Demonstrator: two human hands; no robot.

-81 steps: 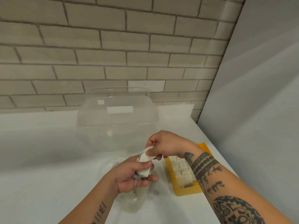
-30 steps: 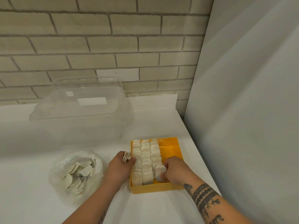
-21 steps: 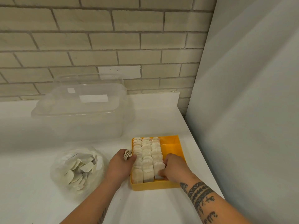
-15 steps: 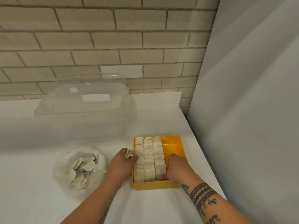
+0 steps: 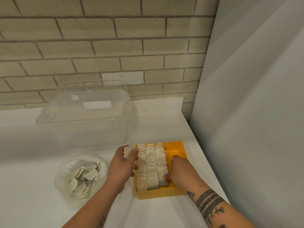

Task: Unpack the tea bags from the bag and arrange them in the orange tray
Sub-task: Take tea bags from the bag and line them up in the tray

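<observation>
- the left hand (image 5: pixel 121 163) pinches a small spare stack (image 5: pixel 126 152) between thumb and fingers, just outside the left wall of the orange tray (image 5: pixel 156 195);
- the right hand (image 5: pixel 179 170) has its fingers curled against the nearest bag of the right-hand row; whether it grips or only presses, I cannot tell;
- three rows of tea bags (image 5: pixel 150 162) stand between the hands, their long axis running away from the person;
- the tray's unfilled part lies under and beyond the right hand, so that hand is nearer it;
- the plastic bag (image 5: pixel 80 175), loose tea bags inside, sits near the left hand, on its outer side.
</observation>
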